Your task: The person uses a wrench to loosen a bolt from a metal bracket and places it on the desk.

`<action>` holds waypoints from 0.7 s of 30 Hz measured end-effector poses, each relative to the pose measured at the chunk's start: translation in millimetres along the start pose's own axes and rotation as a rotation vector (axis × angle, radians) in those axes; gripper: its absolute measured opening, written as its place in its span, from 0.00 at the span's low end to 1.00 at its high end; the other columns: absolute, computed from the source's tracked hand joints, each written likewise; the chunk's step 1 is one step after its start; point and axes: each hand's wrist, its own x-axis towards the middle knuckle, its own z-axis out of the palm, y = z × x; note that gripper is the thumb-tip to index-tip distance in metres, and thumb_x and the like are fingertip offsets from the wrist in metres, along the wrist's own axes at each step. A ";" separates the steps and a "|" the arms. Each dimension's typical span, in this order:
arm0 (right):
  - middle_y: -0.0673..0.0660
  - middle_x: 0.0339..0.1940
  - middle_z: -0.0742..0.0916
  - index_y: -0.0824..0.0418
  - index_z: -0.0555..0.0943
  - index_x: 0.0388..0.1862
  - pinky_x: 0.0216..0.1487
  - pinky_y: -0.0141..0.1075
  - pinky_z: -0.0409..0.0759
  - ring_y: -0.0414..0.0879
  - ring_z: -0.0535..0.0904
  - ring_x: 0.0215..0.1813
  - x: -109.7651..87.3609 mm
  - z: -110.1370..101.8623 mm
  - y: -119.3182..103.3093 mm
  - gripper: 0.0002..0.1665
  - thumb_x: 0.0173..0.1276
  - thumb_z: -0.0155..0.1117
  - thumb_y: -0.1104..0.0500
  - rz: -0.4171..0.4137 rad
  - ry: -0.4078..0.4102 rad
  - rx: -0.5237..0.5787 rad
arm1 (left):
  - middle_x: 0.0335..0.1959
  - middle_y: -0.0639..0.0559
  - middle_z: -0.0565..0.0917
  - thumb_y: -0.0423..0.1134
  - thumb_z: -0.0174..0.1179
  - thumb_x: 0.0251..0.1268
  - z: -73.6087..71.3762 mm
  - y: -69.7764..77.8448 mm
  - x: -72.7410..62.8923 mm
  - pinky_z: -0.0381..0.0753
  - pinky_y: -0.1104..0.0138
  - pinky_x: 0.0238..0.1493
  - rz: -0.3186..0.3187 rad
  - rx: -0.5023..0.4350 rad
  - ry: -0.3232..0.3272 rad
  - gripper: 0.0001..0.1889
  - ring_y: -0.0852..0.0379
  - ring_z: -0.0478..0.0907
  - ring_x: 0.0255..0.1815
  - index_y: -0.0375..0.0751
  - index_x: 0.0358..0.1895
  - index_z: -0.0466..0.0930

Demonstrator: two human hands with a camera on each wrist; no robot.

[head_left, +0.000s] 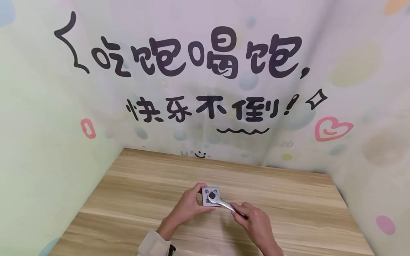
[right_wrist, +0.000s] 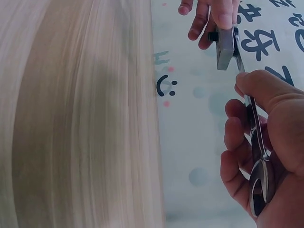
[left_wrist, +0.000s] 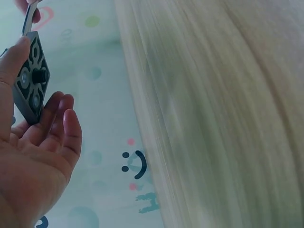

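Note:
My left hand holds a small square grey metal block by its edges, thumb on one side and fingers on the other. Several round holes show in its face. A dark bolt head stands at its middle, and the bolt's other end sticks out of the far face in the left wrist view. In my right hand is a silver wrench, gripped along its handle. The wrench's far end sits around the bolt head; its near end lies against my palm in the right wrist view.
A wood-grain table lies below both hands. Behind it rises a pale printed backdrop with black lettering, meeting the table's back edge, and pale walls stand at the left and right.

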 end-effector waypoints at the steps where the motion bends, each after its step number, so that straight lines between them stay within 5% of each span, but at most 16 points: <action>1: 0.31 0.22 0.73 0.49 0.91 0.42 0.21 0.17 0.55 0.22 0.59 0.21 -0.1 -0.5 0.5 0.18 0.50 0.80 0.60 -0.008 0.000 0.004 | 0.43 0.55 0.83 0.44 0.79 0.47 -0.4 -0.3 -0.1 0.72 0.73 0.27 0.001 -0.006 -0.009 0.33 0.54 0.73 0.28 0.45 0.57 0.73; 8: 0.32 0.23 0.75 0.49 0.90 0.43 0.22 0.16 0.57 0.22 0.60 0.22 -0.1 -3.5 5.1 0.18 0.51 0.79 0.61 -0.052 -0.008 0.037 | 0.45 0.55 0.81 0.44 0.79 0.48 -0.8 -3.5 -0.4 0.72 0.73 0.27 0.010 -0.054 -0.053 0.32 0.48 0.74 0.30 0.46 0.57 0.73; 21: 0.33 0.24 0.76 0.49 0.90 0.42 0.23 0.16 0.58 0.23 0.61 0.23 1.5 -5.5 8.8 0.17 0.52 0.79 0.61 -0.085 -0.017 0.042 | 0.46 0.54 0.81 0.47 0.78 0.49 -5.5 -2.1 -1.2 0.72 0.72 0.30 0.012 -0.046 -0.091 0.32 0.59 0.71 0.29 0.48 0.58 0.73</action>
